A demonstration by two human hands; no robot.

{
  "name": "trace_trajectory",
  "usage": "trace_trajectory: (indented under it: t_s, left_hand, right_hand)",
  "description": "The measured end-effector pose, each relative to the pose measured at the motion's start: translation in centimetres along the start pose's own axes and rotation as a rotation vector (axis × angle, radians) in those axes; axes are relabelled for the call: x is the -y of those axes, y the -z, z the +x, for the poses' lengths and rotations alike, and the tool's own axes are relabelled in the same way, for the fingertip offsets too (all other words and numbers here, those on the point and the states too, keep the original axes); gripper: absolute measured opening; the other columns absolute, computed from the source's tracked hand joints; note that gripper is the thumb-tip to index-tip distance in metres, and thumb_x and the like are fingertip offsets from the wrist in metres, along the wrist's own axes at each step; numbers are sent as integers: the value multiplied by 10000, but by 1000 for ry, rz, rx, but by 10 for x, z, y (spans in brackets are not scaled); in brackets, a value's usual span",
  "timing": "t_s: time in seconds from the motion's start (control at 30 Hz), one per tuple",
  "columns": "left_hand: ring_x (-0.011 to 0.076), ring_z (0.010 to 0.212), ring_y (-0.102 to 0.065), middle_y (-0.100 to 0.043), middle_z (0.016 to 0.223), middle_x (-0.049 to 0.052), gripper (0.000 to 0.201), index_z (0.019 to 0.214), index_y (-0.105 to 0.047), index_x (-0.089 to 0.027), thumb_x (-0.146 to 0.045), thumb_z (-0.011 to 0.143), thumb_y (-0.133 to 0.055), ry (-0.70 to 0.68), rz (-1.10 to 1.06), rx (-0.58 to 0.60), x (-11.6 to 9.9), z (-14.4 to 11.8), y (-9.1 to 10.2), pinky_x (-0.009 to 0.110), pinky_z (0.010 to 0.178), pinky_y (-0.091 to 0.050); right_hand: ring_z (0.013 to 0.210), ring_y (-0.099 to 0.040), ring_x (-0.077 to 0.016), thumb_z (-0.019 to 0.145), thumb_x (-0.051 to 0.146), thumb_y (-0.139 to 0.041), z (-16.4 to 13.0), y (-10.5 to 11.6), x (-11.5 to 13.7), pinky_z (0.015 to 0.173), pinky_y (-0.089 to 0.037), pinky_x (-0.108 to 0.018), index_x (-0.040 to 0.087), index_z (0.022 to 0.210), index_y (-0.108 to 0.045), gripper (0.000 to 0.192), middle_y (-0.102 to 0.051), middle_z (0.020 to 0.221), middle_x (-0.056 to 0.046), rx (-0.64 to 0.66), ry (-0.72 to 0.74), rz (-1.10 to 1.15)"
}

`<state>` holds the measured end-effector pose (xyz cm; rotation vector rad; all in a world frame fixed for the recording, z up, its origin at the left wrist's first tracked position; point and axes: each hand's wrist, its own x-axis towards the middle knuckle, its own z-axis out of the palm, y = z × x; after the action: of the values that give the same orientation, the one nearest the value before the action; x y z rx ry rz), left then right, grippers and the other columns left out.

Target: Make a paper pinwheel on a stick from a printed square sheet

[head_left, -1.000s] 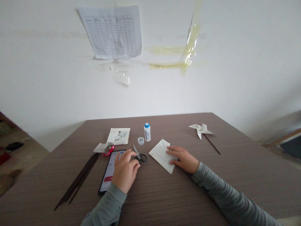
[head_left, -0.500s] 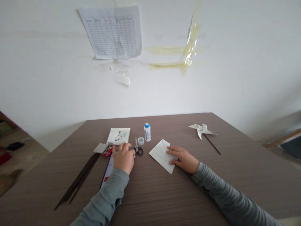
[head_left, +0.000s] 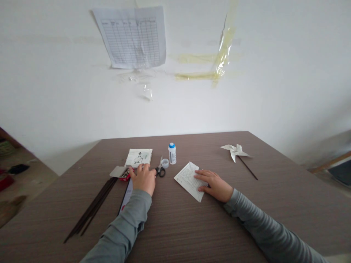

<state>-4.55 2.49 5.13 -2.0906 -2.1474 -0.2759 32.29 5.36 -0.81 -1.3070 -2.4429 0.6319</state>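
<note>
My left hand (head_left: pixel 143 179) reaches over the phone (head_left: pixel 126 197), fingers apart and bent downward. Its fingertips are between the open red box (head_left: pixel 125 177) of small metallic pieces, the stack of paper squares (head_left: pixel 138 157) and the black-handled scissors (head_left: pixel 161 171). The hand's right side is against or very near the scissors' handles; I cannot tell if they touch. My right hand (head_left: pixel 214 184) lies with outstretched fingers on a folded, printed paper (head_left: pixel 189 180), pressing its right side to the table.
A glue bottle (head_left: pixel 172 153) with a blue top stands behind the scissors, beside a clear cap (head_left: pixel 165 163). Dark thin sticks (head_left: pixel 91 208) lie at left. A paper pinwheel (head_left: pixel 236 151) on a stick lies at the right. The white wall (head_left: pixel 197 113) rises behind the table.
My left hand has moved slightly forward and left, toward the paper stack and box. The scissors have turned a little, tips now pointing more to the right. My right hand stays put.
</note>
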Motion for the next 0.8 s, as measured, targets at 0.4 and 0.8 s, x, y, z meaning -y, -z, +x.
trace_trajectory:
  t_s: [0.4,0.8]
  left_hand:
    - [406,1526,-860,-945,1518,183,364,1407,-966,-243,-161,1182,-691,-342,-253,-195,-45,-25,-19,696,1441,-615]
    - [508,1860,-629,-686,1954,251,652,1847,-767,-209,-272,1198,-747,-393,-277,153,-68,-42,-41,783,1564,-477]
  right_hand:
    - [1844,-651,-457,1164,405,-912,1,-5,9,1583,-453,-731,319,1735,-875,579,-717,1947,-162,-30,-14,-17]
    - [1948,-492,-464,1202,433,-790,0,-14,46,1641,-298,-736,497,1881,-741,684,-580,2055,-24,18,-19,-25]
